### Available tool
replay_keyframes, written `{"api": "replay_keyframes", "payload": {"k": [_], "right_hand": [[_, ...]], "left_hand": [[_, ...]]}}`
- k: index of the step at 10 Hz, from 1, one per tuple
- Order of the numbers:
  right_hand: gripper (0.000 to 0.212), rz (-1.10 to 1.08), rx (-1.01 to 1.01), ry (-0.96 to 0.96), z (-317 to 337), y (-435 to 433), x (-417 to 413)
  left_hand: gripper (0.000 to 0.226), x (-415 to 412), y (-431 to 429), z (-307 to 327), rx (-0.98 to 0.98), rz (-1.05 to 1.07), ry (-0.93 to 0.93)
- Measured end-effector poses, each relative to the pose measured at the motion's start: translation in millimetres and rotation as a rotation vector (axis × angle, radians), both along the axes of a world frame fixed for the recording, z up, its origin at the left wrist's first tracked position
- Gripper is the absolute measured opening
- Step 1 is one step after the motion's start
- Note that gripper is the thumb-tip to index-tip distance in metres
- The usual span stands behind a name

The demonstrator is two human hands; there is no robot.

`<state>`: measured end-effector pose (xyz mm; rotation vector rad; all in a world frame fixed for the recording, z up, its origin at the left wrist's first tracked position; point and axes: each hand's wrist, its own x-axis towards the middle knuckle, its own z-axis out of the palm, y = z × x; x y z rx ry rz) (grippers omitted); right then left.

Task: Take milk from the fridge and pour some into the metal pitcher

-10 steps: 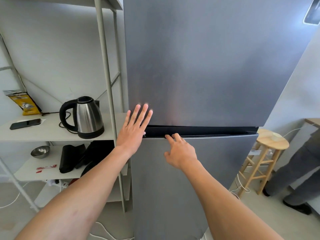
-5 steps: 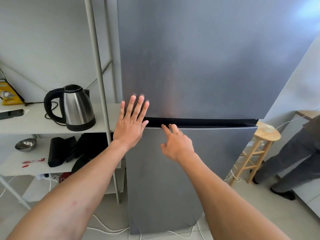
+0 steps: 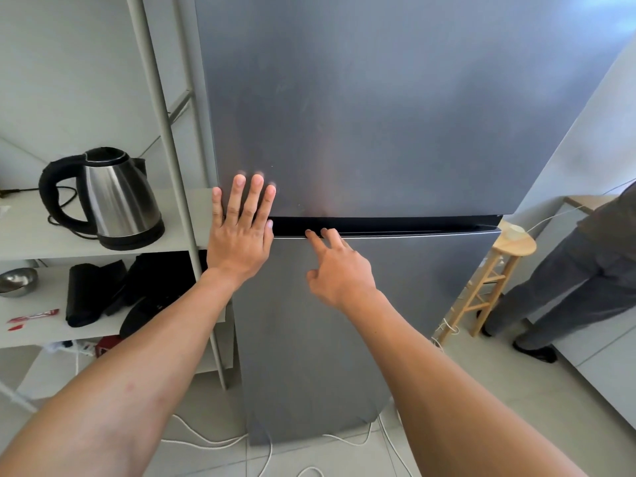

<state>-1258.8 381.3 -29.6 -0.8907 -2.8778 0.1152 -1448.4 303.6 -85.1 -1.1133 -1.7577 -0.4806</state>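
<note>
A tall grey two-door fridge (image 3: 378,115) fills the middle of the head view, both doors shut. My left hand (image 3: 241,232) lies flat with fingers spread on the lower left corner of the upper door. My right hand (image 3: 339,266) reaches to the dark gap (image 3: 413,224) between the doors, two fingertips touching the top edge of the lower door (image 3: 327,356). Neither hand holds anything. No milk and no metal pitcher are in view.
Left of the fridge stands a white shelf rack (image 3: 165,132) with a steel kettle (image 3: 113,197), a metal bowl (image 3: 17,280) and black items. White cables (image 3: 206,438) lie on the floor. At the right are a wooden stool (image 3: 499,270) and a standing person's legs (image 3: 568,287).
The view has drifted right, so the shelf and kettle slid left. Both hands stay at the gap between the doors, the right fingertips now at the lower door's top edge.
</note>
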Motion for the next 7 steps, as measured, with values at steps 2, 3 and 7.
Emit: {"api": "replay_keyframes", "payload": {"k": [2,3,7], "right_hand": [[0.068,-0.025,0.020,-0.005,-4,0,-3],[0.069,-0.029,0.035,-0.030,-2,0,-5],[0.057,-0.047,-0.075,-0.078,-10,-41,5]], "left_hand": [[0.075,-2,2,0,0.015,-0.003,0.018],[0.073,2,-1,2,-0.027,0.017,-0.016],[0.071,40,-60,15,-0.466,0.055,-0.184]]}}
